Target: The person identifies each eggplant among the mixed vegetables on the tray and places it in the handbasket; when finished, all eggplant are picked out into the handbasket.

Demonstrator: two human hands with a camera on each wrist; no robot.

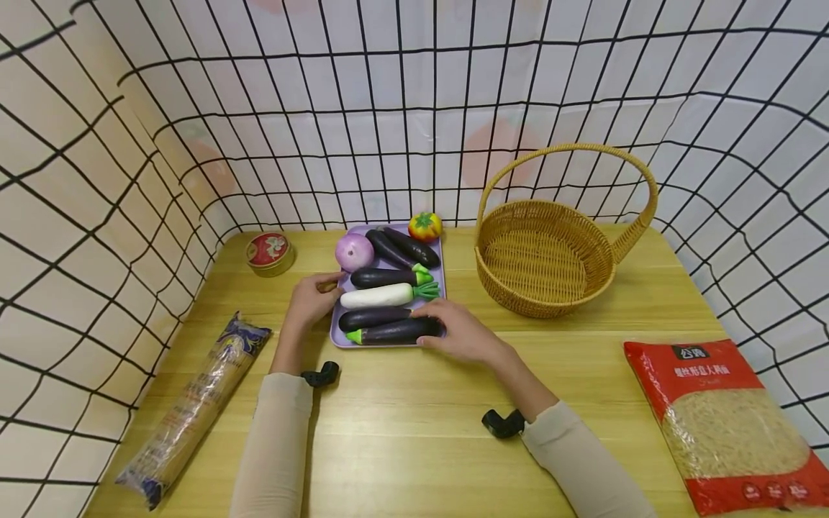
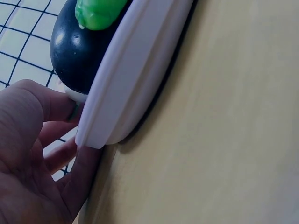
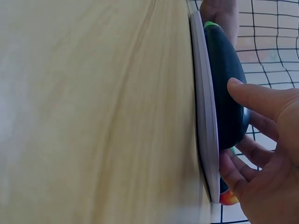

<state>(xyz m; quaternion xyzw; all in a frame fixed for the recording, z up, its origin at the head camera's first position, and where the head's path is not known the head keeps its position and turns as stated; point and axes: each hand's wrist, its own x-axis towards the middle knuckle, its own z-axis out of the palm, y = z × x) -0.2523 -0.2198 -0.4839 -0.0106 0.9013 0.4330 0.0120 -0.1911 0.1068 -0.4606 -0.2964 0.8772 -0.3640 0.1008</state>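
To handle well the front eggplant (image 1: 388, 332), which lies along the near edge of the purple tray (image 2: 131, 70), one should probably keep the tray flat on the table (image 1: 401, 432) and not push the next eggplant (image 1: 372, 317). The right hand (image 1: 458, 332) has a half-wide grip, thumb and bent fingers around the front eggplant's end. The left hand (image 1: 311, 298) touches the tray's left rim; whether it pinches, I cannot tell.

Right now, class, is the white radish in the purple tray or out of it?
In: the head view shows the white radish lying inside the purple tray, between two dark eggplants.
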